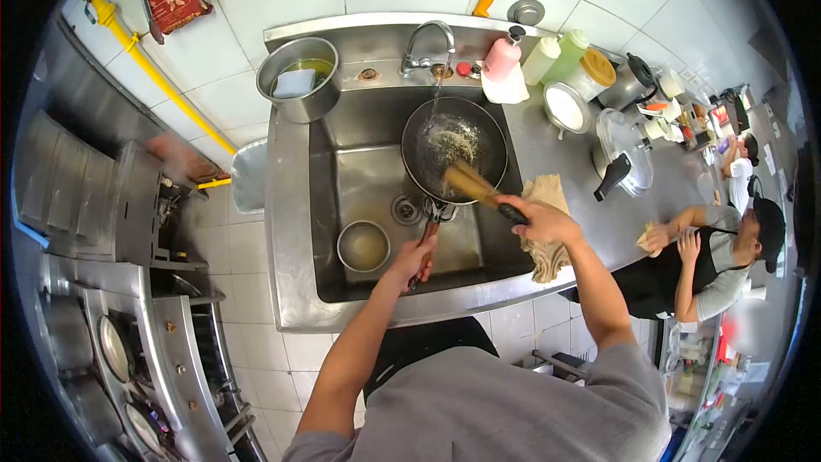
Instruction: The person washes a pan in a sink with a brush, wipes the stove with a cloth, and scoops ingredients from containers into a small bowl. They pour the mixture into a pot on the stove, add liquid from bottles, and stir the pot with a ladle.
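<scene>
In the head view my left hand (413,262) is closed around the handle of a dark frying pan (417,147), which is held over the sink (359,133). Water from the faucet (434,27) runs into the pan, and whitish froth or residue lies on its inside. My right hand (546,221) grips the black handle of a bamboo-coloured scrubbing brush (469,181), whose bristle end is inside the pan. A small metal bowl (363,246) with cloudy liquid sits in the sink, left of my left hand. Beside my right hand a beige cloth (547,261) drapes over the sink's edge.
A metal pot (298,108) with liquid stands at the sink's left corner. Pink soap bottle (502,57), squeeze bottles, a white-filled bowl (566,108) and a lidded pot (623,154) line the right counter. A co-worker (718,248) stands at the right. Stove equipment (162,291) is left.
</scene>
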Motion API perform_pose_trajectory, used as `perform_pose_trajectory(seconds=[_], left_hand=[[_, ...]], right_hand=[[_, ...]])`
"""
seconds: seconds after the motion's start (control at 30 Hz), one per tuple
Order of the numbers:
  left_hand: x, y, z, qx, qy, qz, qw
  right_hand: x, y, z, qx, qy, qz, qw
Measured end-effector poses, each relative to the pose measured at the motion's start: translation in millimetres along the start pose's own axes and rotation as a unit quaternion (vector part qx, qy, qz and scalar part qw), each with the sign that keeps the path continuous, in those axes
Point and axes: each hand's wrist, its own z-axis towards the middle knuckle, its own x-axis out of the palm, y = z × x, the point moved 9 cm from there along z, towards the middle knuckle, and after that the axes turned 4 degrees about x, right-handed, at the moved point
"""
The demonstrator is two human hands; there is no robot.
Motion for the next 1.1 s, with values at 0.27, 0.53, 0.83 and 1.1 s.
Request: perform_pose_trajectory(seconds=[0.27,0.53,0.83,1.1], left_hand=[[26,-30,-26,-0.019,0.078,-0.048,0.996],[27,-98,-115,0.022,-0.059,0.128,0.99],[26,-149,-211,0.034,-0.361,0.643,0.675],[21,-88,-180,0.076,-0.323,0.405,0.852]], right_hand=[[-11,-100,-55,0.227,-0.361,0.076,0.901],[-49,-90,-29,0.061,-0.467,0.09,0.878],[-103,-58,79,-0.061,-0.422,0.232,0.874],[-161,-3,195,-0.221,-0.338,0.335,0.851]])
